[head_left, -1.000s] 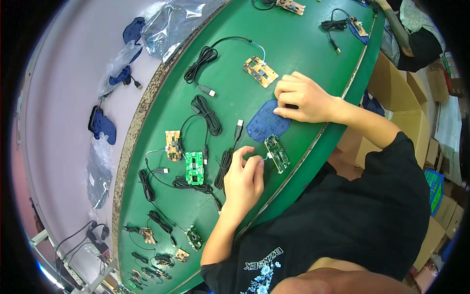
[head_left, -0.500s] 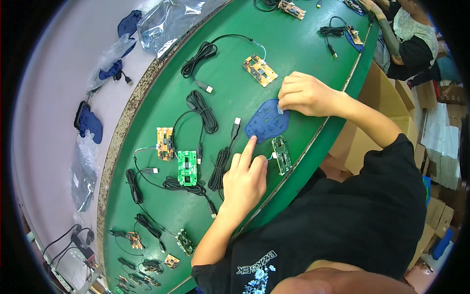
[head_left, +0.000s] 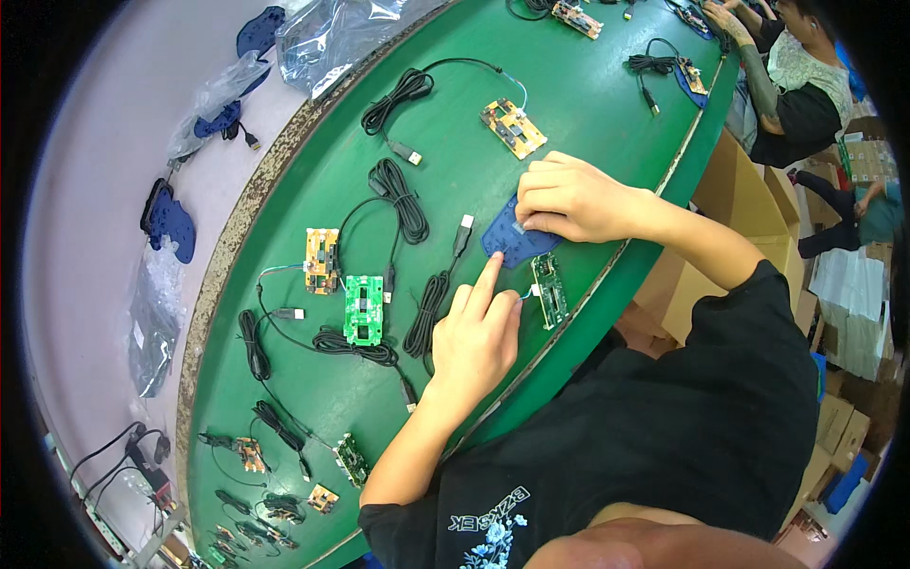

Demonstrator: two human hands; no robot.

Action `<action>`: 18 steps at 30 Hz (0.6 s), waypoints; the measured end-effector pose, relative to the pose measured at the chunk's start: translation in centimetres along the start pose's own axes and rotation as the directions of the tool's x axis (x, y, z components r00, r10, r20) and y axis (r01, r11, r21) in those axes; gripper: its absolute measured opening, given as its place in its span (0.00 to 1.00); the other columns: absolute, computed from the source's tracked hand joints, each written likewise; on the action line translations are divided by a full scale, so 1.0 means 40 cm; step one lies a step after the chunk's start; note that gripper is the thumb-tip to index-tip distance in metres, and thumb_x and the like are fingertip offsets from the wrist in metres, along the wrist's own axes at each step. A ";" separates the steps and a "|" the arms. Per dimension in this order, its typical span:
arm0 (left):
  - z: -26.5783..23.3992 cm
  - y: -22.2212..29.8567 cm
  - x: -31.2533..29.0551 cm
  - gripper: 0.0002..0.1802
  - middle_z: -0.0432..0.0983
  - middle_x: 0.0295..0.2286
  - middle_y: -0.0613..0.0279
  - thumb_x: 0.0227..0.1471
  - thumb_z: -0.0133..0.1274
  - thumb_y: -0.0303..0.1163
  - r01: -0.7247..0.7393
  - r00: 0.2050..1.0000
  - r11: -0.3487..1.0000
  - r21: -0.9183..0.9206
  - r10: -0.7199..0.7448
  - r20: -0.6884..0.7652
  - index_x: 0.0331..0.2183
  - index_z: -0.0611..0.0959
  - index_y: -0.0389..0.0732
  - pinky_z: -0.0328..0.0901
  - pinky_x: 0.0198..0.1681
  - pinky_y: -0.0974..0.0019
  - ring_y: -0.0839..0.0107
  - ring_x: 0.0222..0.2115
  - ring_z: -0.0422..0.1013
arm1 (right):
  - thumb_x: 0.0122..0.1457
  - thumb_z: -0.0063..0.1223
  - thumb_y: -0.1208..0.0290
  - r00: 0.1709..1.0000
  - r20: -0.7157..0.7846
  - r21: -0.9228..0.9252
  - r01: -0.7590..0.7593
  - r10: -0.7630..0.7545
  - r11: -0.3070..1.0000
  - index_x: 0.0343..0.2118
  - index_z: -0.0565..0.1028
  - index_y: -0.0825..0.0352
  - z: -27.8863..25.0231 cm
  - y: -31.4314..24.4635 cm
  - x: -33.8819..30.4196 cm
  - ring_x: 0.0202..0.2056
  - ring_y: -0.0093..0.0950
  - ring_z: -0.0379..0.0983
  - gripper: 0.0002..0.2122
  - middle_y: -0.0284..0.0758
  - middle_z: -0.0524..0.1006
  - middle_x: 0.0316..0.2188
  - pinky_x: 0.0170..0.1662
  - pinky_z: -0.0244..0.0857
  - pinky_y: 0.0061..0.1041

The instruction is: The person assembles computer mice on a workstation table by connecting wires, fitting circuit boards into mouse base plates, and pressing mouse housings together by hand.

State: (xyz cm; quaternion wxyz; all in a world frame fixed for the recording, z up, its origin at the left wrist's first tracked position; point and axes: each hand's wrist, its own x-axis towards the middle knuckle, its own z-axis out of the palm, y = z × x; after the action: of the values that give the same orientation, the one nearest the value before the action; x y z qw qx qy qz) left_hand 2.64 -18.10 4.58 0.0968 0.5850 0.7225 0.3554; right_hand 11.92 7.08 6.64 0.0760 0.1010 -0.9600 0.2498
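A flat blue plastic shell (head_left: 524, 248) with raised posts lies on the green table. My left hand (head_left: 474, 337) presses its outstretched index fingertip on the shell's left corner, the other fingers loosely bent and holding nothing. Over the shell's far part, my right hand (head_left: 578, 201) is closed in a pinch and hides much of it. A small pale piece (head_left: 518, 228) shows under those fingertips, against the shell. Just nearer to me than the shell lies a green circuit board (head_left: 549, 292) with a white plug and thin wires at its left edge.
Around me on the table lie an orange circuit board (head_left: 513, 129), another orange board (head_left: 321, 261), a bright green board (head_left: 363, 310) and several coiled black cables (head_left: 428, 313). Plastic bags (head_left: 156, 322) lie beyond the table's worn rim. At the far right a person (head_left: 796, 85) works.
My right hand has moved left and a little nearer, from the shell's right edge to over its middle, with the small pale piece. My left fingertip stays on the shell.
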 end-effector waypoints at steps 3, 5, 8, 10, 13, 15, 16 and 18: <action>-0.002 -0.008 0.000 0.05 0.76 0.52 0.49 0.50 0.61 0.26 -0.012 1.000 1.000 0.002 0.012 -0.001 0.32 0.82 0.38 0.71 0.26 0.64 0.63 0.29 0.73 | 0.57 0.60 0.70 0.999 0.041 0.009 -0.028 0.028 1.000 0.32 0.76 0.61 0.004 -0.004 0.010 0.39 0.30 0.71 0.04 0.29 0.74 0.32 0.45 0.62 0.32; -0.002 -0.003 -0.003 0.05 0.76 0.52 0.49 0.50 0.61 0.26 -0.014 1.000 1.000 0.000 0.014 0.006 0.32 0.82 0.37 0.71 0.26 0.64 0.63 0.29 0.73 | 0.54 0.62 0.73 0.999 0.018 0.012 -0.034 0.034 0.999 0.31 0.76 0.62 0.004 -0.002 0.003 0.36 0.30 0.71 0.05 0.29 0.75 0.32 0.44 0.61 0.30; -0.008 0.005 -0.002 0.05 0.76 0.51 0.49 0.51 0.61 0.26 -0.004 1.000 1.000 -0.012 0.005 0.002 0.32 0.82 0.37 0.72 0.27 0.63 0.62 0.30 0.74 | 0.53 0.62 0.73 0.999 0.014 0.026 -0.043 0.043 0.999 0.33 0.77 0.62 0.008 0.002 -0.003 0.37 0.31 0.71 0.06 0.30 0.75 0.33 0.44 0.62 0.31; -0.015 0.011 -0.005 0.06 0.77 0.46 0.50 0.50 0.62 0.24 0.057 0.998 0.992 -0.114 -0.060 -0.021 0.32 0.82 0.36 0.72 0.29 0.62 0.62 0.32 0.74 | 0.53 0.62 0.73 0.997 -0.036 0.073 -0.066 0.069 0.995 0.34 0.77 0.64 0.000 -0.006 -0.007 0.37 0.32 0.71 0.07 0.32 0.76 0.33 0.44 0.62 0.32; -0.025 -0.004 -0.012 0.08 0.78 0.39 0.52 0.48 0.63 0.20 0.015 0.998 0.974 -0.225 -0.027 -0.051 0.32 0.81 0.35 0.72 0.32 0.62 0.61 0.32 0.75 | 0.53 0.63 0.71 0.978 -0.168 0.141 -0.104 0.127 0.984 0.37 0.78 0.66 -0.026 -0.031 -0.026 0.34 0.32 0.71 0.10 0.34 0.75 0.31 0.42 0.64 0.32; -0.038 -0.012 -0.018 0.08 0.77 0.37 0.53 0.47 0.62 0.18 -0.038 0.998 0.955 -0.295 0.022 -0.057 0.32 0.80 0.35 0.72 0.32 0.62 0.60 0.32 0.76 | 0.52 0.64 0.67 0.950 -0.198 0.244 -0.189 0.239 0.951 0.39 0.78 0.68 -0.030 -0.062 -0.063 0.30 0.31 0.69 0.14 0.35 0.74 0.28 0.35 0.65 0.30; -0.045 -0.012 -0.020 0.09 0.77 0.34 0.53 0.46 0.62 0.17 -0.097 0.995 0.926 -0.366 0.080 -0.063 0.32 0.80 0.34 0.72 0.33 0.62 0.60 0.32 0.76 | 0.50 0.68 0.61 0.943 -0.124 0.312 -0.259 0.309 0.914 0.40 0.78 0.69 -0.021 -0.087 -0.089 0.30 0.28 0.69 0.18 0.34 0.75 0.29 0.33 0.65 0.28; -0.062 0.004 -0.022 0.08 0.78 0.30 0.53 0.47 0.61 0.15 -0.167 0.983 0.872 -0.460 0.114 -0.141 0.31 0.79 0.34 0.72 0.33 0.63 0.59 0.29 0.77 | 0.48 0.72 0.55 0.918 0.049 0.434 -0.373 0.392 0.820 0.45 0.78 0.69 -0.013 -0.159 -0.116 0.34 0.29 0.72 0.27 0.35 0.77 0.33 0.36 0.69 0.28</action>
State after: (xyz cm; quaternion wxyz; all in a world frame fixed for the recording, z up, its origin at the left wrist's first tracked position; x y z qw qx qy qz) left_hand 1.67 -19.87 6.26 0.1697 0.5747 0.5746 0.5574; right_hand 17.92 2.63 9.13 0.0203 -0.0847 -0.8784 0.4699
